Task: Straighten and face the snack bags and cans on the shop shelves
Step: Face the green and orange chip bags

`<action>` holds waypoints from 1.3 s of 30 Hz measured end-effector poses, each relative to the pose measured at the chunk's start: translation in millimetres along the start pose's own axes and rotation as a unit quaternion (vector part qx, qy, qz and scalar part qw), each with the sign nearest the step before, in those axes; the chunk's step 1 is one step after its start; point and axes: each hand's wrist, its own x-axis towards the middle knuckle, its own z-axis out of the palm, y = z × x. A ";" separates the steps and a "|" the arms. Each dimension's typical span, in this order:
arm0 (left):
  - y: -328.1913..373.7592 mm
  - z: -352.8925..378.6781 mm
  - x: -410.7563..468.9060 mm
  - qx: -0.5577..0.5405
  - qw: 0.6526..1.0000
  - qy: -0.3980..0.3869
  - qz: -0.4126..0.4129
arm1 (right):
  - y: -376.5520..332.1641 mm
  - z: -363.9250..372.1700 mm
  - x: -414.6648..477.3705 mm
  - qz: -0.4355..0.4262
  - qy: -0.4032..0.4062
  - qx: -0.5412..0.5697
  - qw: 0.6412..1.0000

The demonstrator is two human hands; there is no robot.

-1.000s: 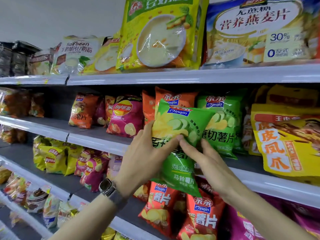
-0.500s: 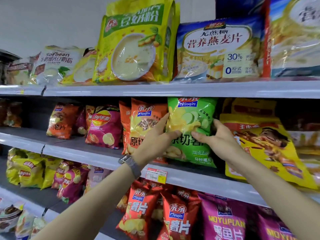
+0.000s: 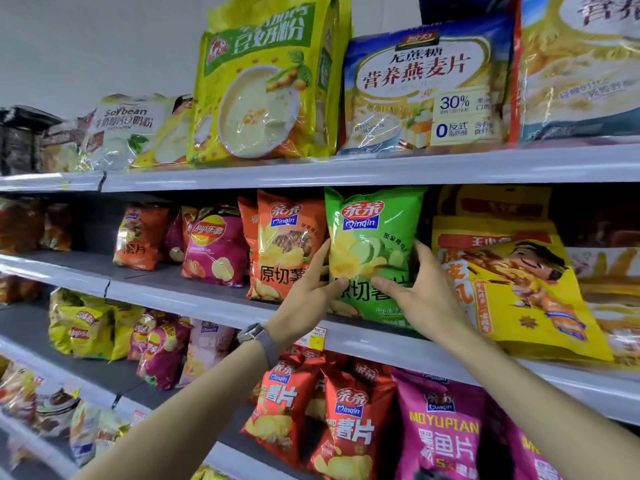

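A green Qinqin crisp bag point(image 3: 374, 237) stands upright on the middle shelf point(image 3: 374, 344), its front facing me. My left hand point(image 3: 311, 289) grips its left edge, thumb across the lower front. My right hand point(image 3: 420, 289) grips its right edge, thumb on the front and fingers behind. An orange Qinqin bag point(image 3: 287, 244) stands right beside it on the left, touching my left fingers.
A big yellow bag point(image 3: 512, 285) leans forward to the right of the green bag. A purple Lay's bag point(image 3: 216, 247) and orange bags stand further left. Large soy powder and oatmeal bags fill the top shelf point(image 3: 346, 168). Red and magenta crisp bags point(image 3: 353, 420) fill the shelf below.
The green bag went from in front of the shelf, tilted, up and back onto the middle shelf. It now stands upright. Both hands stayed on it and shifted to its sides.
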 end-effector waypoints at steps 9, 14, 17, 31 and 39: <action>-2.1 8.5 -14.6 0.073 0.997 0.028 -0.027 | -0.6 -10.4 -15.8 0.026 -0.061 -0.042 0.997; 9.7 6.8 -29.2 0.120 0.991 0.044 -0.039 | -0.4 -15.8 -19.9 0.056 -0.120 -0.066 0.989; 10.4 2.6 -33.8 0.156 0.985 0.040 -0.056 | -2.2 -25.0 -26.0 0.046 -0.130 -0.089 0.986; 16.8 -2.5 -82.6 0.431 0.899 0.021 -0.077 | -36.1 -32.6 -97.6 -0.079 -0.141 -0.256 0.953; -10.0 -61.9 -123.1 0.544 0.829 0.084 -0.101 | -69.9 53.8 -89.5 -0.107 -0.192 -0.246 0.944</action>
